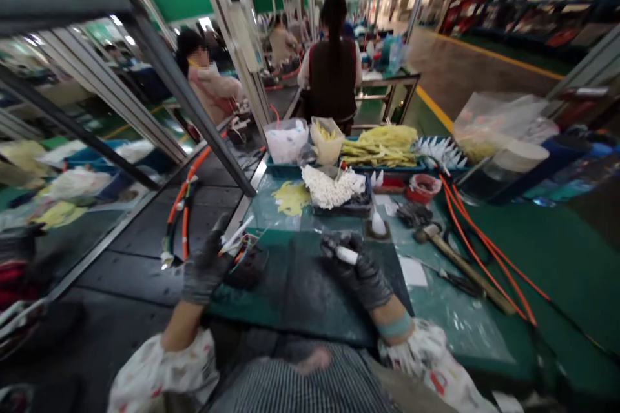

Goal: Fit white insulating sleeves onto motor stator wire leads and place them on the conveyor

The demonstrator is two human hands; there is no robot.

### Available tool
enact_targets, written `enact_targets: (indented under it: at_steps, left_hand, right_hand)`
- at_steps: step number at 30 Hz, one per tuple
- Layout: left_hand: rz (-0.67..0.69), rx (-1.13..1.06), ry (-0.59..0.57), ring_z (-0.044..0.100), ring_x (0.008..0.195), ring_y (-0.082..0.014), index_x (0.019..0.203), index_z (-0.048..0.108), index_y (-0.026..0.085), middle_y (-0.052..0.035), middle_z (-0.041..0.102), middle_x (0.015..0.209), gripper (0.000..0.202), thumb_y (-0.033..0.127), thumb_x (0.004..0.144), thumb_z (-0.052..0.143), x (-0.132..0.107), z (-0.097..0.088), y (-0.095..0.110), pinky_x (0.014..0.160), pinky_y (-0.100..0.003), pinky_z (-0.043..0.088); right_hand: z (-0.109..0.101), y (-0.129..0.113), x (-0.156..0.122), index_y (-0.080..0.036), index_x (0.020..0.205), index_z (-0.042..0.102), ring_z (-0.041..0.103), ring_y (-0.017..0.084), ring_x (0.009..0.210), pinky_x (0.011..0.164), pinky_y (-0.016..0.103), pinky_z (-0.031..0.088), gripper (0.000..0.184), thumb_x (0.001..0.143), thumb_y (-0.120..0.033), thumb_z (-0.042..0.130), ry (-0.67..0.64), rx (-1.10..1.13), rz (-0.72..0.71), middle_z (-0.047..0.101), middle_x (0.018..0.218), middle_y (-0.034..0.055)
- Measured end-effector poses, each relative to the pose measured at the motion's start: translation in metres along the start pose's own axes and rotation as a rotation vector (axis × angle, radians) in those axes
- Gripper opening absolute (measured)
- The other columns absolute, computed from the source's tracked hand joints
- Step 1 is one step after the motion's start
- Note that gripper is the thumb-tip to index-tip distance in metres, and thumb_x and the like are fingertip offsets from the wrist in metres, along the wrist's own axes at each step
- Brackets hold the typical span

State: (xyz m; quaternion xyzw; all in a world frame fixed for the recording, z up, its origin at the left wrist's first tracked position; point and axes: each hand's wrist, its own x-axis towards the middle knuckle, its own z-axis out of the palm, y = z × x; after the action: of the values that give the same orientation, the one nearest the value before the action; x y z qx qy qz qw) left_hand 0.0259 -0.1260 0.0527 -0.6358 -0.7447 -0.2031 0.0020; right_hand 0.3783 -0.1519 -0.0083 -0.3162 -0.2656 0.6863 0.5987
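The black-gloved R hand (358,274) has its fingers shut tight on a short white tube (347,255), held just over a dark green mat (310,297). The black-gloved L hand (206,268) is shut too, on a thin white stick (237,237), w/ thin colored wires (243,248) right by it.

Left of the L hand lies a bent orange & black cable (183,232). Far from the hands sits a black tray (339,210) of small white bits, w/ a flat pile of yellow bits (290,198) to its left and a big heap of long yellow bits (380,145) past it. On the right are a hammer w/ a long wood handle (460,264) & long orange cables (489,251). A person in a dark vest (333,80) sits far ahead.
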Motion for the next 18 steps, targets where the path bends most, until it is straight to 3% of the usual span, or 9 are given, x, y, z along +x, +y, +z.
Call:
enact_targets:
  at_steps: [3,5,7,9,11,13,16,18]
  left_hand:
    - [0.083,0.088,-0.123,0.061,0.064,-0.0238,0.162,0.064,0.016,-0.0045,0.066,0.07,0.071,0.052,0.101,0.072,-0.019,0.013,0.049,0.064,-0.031,0.035]
    - [0.129,0.118,-0.157,0.058,0.059,-0.0226,0.165,0.061,0.016,-0.0026,0.06,0.065,0.073,0.052,0.103,0.07,-0.029,0.021,0.074,0.062,-0.031,0.031]
    - [0.141,0.147,-0.183,0.06,0.06,-0.0241,0.17,0.056,0.016,-0.0046,0.064,0.068,0.077,0.054,0.104,0.068,-0.036,0.027,0.089,0.061,-0.032,0.031]
    - [0.179,0.147,-0.21,0.068,0.068,-0.0288,0.174,0.049,0.016,-0.0097,0.073,0.081,0.083,0.057,0.105,0.068,-0.038,0.031,0.09,0.062,-0.033,0.038]
    - [0.282,0.095,-0.202,0.075,0.084,-0.0338,0.176,0.043,0.014,-0.0139,0.079,0.096,0.09,0.055,0.102,0.072,-0.038,0.033,0.078,0.07,-0.036,0.05]
    - [0.425,0.027,-0.131,0.078,0.105,-0.0373,0.177,0.037,0.01,-0.018,0.081,0.113,0.098,0.053,0.098,0.077,-0.037,0.034,0.053,0.087,-0.042,0.059]
    - [0.572,0.004,-0.003,0.071,0.131,-0.043,0.174,0.036,0.008,-0.0269,0.074,0.144,0.102,0.059,0.095,0.078,-0.041,0.036,0.0,0.113,-0.054,0.057]
    - [0.563,0.043,-0.01,0.067,0.14,-0.0452,0.171,0.04,0.01,-0.0286,0.067,0.156,0.101,0.064,0.094,0.077,-0.045,0.037,-0.039,0.12,-0.058,0.052]
  right_hand:
    - [0.006,-0.01,-0.02,-0.032,0.1,0.073,0.079,0.027,0.131,0.128,0.05,0.056,0.035,0.073,-0.024,0.093,0.063,0.211,0.054,0.085,0.113,-0.0018]
    - [0.011,-0.015,-0.033,-0.029,0.102,0.074,0.08,0.026,0.132,0.129,0.051,0.055,0.036,0.073,-0.014,0.087,0.048,0.306,0.078,0.086,0.122,-0.0006]
    - [0.015,-0.016,-0.043,-0.029,0.107,0.075,0.079,0.026,0.133,0.131,0.053,0.053,0.043,0.07,-0.007,0.079,0.029,0.328,0.073,0.085,0.131,0.0002]
    - [0.018,-0.017,-0.051,-0.029,0.109,0.077,0.079,0.026,0.133,0.131,0.054,0.053,0.049,0.067,-0.005,0.073,0.017,0.341,0.058,0.085,0.133,0.0007]
    - [0.02,-0.017,-0.057,-0.029,0.104,0.076,0.079,0.026,0.133,0.131,0.055,0.052,0.046,0.066,-0.005,0.071,-0.004,0.352,0.057,0.086,0.133,0.0014]
    - [0.024,-0.017,-0.062,-0.028,0.097,0.074,0.079,0.026,0.133,0.133,0.054,0.051,0.038,0.066,-0.005,0.07,-0.028,0.358,0.063,0.086,0.133,0.0019]
    - [0.03,-0.016,-0.066,-0.028,0.095,0.071,0.079,0.026,0.134,0.134,0.053,0.049,0.035,0.068,-0.006,0.071,-0.038,0.357,0.071,0.085,0.134,0.0022]
    - [0.035,-0.013,-0.069,-0.028,0.095,0.071,0.079,0.026,0.133,0.133,0.052,0.05,0.035,0.067,-0.006,0.071,-0.04,0.36,0.074,0.085,0.133,0.0022]
